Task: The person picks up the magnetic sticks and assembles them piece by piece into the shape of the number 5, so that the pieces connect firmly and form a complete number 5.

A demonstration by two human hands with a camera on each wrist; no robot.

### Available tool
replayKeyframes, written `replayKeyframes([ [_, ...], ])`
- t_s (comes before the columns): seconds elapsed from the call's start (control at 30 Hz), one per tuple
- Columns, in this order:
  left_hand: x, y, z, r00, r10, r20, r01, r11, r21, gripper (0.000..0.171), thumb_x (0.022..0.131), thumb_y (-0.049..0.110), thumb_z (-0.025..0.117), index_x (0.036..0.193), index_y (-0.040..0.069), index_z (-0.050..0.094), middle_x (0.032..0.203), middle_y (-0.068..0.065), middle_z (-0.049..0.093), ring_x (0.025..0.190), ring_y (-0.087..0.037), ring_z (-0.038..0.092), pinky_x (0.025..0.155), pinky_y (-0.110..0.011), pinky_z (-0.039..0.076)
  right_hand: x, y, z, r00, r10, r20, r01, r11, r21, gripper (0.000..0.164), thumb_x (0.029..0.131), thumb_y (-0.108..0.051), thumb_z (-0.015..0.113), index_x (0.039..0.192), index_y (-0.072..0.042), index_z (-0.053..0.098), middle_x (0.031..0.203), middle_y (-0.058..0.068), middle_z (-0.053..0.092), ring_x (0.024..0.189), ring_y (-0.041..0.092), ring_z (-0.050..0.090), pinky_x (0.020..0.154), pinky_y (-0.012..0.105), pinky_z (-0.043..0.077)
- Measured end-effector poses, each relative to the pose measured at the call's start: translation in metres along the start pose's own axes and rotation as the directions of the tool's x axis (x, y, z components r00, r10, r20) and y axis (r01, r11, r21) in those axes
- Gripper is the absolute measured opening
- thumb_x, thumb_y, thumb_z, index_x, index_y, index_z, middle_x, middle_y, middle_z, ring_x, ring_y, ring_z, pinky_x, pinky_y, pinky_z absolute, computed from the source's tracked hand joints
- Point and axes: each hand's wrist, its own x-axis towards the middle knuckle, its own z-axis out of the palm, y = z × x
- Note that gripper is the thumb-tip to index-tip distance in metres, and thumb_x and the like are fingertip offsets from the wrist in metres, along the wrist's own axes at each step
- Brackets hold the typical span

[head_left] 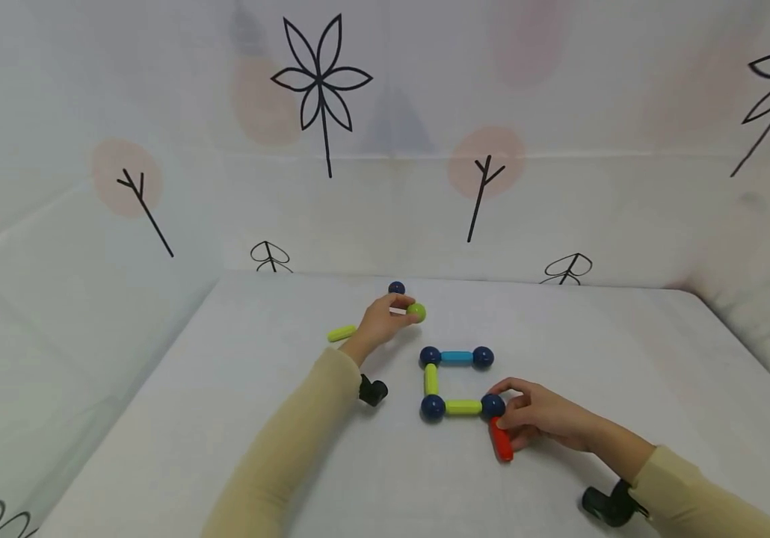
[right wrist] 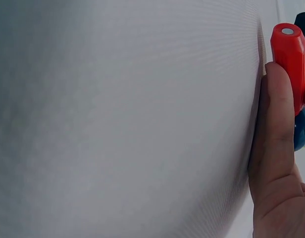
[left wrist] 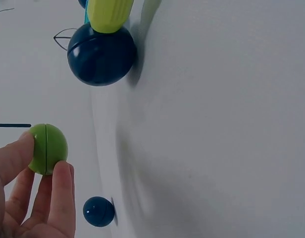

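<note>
My left hand [head_left: 383, 321] pinches a lime-green ball [head_left: 416, 312] between thumb and fingertips, above the far part of the table. In the left wrist view a seam runs round this green ball [left wrist: 46, 149]. My right hand [head_left: 549, 418] grips a red magnetic rod [head_left: 501, 439], its far end against a dark blue ball [head_left: 493, 406]. A pale metal tip shows on the rod's [right wrist: 291, 64] free end in the right wrist view. That ball belongs to an open-sided figure with yellow-green rods [head_left: 463, 407], a light blue rod [head_left: 456, 358] and more blue balls [head_left: 433, 408].
A loose yellow-green rod [head_left: 341, 333] lies left of my left wrist. Behind my left hand sits a separate dark blue ball [head_left: 396, 288]. Black wrist cameras [head_left: 373, 391] hang at both wrists. White cloth with line drawings [head_left: 385, 217] rises behind the white table [head_left: 358, 478].
</note>
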Motion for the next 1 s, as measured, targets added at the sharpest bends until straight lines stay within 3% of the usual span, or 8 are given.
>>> replayKeyframes([
  [0.67,-0.039,0.001,0.002,0.996,0.038,0.079,-0.036,0.999,-0.027,0.033,0.093,0.025,0.073,0.124,0.017,0.065,0.124,0.0,0.064,0.109,-0.019,0.061,0.087,-0.032,0.054,0.001,0.003,-0.002,1.0,-0.009,-0.013,0.009,1.0,0.003,0.056,0.091,-0.006,0.065,0.139,0.005,0.038,0.095,0.013,0.062,0.084,0.023,0.064,0.074,0.034,0.06],
  [1.0,-0.067,0.002,0.009,0.973,0.134,0.187,-0.115,0.987,-0.109,0.029,0.094,0.02,0.072,0.122,0.015,0.065,0.122,0.002,0.064,0.109,-0.017,0.062,0.088,-0.03,0.054,0.003,0.003,-0.006,1.0,0.011,0.005,-0.011,1.0,0.013,0.056,0.094,-0.011,0.067,0.139,0.004,0.039,0.094,0.012,0.066,0.074,0.019,0.067,0.072,0.029,0.059],
])
